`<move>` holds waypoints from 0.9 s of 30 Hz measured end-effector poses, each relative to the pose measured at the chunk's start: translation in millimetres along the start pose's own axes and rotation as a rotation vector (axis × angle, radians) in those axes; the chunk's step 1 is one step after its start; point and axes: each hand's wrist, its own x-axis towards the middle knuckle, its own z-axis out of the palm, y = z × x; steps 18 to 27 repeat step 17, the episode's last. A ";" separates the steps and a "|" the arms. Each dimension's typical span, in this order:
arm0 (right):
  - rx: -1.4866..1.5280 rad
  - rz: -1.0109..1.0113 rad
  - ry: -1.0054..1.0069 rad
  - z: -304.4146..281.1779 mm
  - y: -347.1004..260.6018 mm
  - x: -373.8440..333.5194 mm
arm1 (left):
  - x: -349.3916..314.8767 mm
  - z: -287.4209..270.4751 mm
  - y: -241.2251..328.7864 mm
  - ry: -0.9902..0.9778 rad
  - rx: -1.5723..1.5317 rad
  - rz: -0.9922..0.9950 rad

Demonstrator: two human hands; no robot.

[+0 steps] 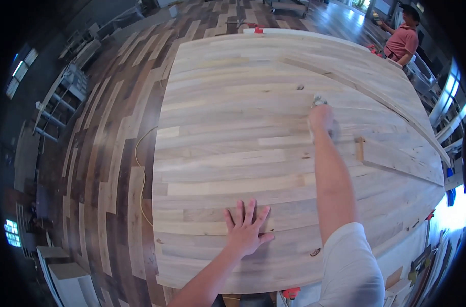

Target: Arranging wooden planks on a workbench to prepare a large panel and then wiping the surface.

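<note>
A wide panel of pale wood strips (217,169) spreads out in front of me. My left hand (245,233) lies flat on its near part with fingers spread, holding nothing. Farther out, toward the middle right, my right hand (321,120) is closed round a pale, crumpled cloth-like thing (319,99) on the panel's surface. Most of that thing is hidden in the fist, and the hand is slightly blurred. A small dark spot or bit (300,87) shows on the wood just beyond it.
On the panel's right side rest a long thin board (366,90) and a shorter board (396,162). Red clamp parts (258,30) show at the edges. A yellow cord (138,148) runs over the plank floor (110,153) on the left. Another person (403,38) stands beyond the far right corner.
</note>
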 end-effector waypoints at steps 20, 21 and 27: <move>0.131 -0.665 -0.624 58.3 -255.6 -180.1 | 3.3 -13.8 3.6 -0.081 -0.064 0.017; 0.131 -0.665 -0.624 58.3 -255.6 -180.1 | 3.3 -13.8 3.6 -0.081 -0.064 0.017; 0.131 -0.665 -0.624 58.3 -255.6 -180.1 | 3.3 -13.8 3.6 -0.081 -0.064 0.017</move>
